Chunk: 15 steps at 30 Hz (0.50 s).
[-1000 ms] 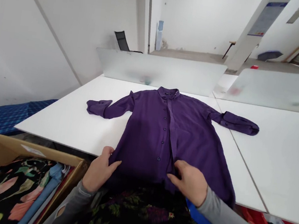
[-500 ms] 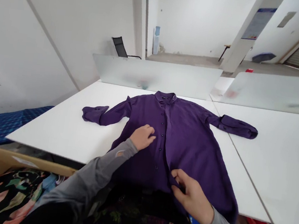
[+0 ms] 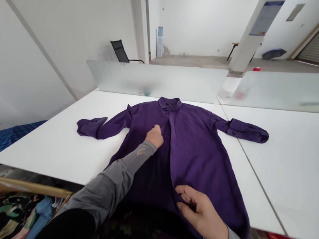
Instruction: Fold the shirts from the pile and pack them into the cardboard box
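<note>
Now, shirt: purple, long-sleeved (image 3: 197,148), spread front side up on the white counter (image 3: 43,151), collar pointing away from the person, hem at the near edge.
Shirt sleeves: both out to the sides, cuffs lying on the counter; the one at the right of the view crosses the seam in the white top.
Left hand: over the upper chest of the shirt (image 3: 155,136), just beside the front placket, fingers curled in close — whether it grips any cloth, I cannot tell.
Right hand: near the hem (image 3: 200,211), thumb and fingers pinching the front edge of the shirt.
Frosted panel: upright along the counter's far side (image 3: 158,80), beyond the collar.
Cardboard box: lower left (image 3: 35,188), below counter height, with folded clothes (image 3: 0,212) inside — one a dark floral print.
Blue patterned cloth: beside the counter's left end (image 3: 3,142).
Black chair: behind the panel (image 3: 120,51), near the wall.
</note>
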Each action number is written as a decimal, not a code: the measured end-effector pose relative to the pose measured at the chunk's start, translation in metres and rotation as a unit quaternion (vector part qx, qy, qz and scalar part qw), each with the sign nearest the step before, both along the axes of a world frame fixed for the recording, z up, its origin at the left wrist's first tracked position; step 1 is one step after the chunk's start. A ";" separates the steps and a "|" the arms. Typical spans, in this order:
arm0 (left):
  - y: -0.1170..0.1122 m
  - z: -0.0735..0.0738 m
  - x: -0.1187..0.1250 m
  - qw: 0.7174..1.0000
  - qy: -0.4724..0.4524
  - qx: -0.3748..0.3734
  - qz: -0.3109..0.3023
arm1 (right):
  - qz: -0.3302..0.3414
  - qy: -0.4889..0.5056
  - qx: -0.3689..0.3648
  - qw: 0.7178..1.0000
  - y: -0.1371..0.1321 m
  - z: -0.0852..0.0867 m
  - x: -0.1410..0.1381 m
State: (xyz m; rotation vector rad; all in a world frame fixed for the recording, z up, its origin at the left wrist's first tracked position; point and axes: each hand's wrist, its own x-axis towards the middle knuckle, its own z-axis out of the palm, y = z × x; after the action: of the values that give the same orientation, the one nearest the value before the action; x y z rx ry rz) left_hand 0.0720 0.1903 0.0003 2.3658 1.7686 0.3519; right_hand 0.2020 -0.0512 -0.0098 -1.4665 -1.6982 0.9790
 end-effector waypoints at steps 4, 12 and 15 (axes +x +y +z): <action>0.021 0.001 -0.042 0.995 -0.010 0.025 0.095 | 0.017 -0.071 0.005 0.997 0.001 -0.002 -0.006; 0.058 -0.007 0.007 0.989 -0.055 0.080 -0.116 | 0.074 -0.129 -0.077 0.986 0.003 -0.001 -0.005; 0.092 -0.009 0.048 0.990 -0.064 0.068 -0.101 | 0.088 -0.103 -0.104 0.985 0.009 0.000 0.002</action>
State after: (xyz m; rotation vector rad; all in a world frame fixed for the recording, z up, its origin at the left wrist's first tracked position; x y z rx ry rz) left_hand 0.1201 0.2819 -0.0085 2.5251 1.4766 0.5962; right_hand 0.2045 -0.0427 -0.0098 -1.6207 -1.9490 1.1608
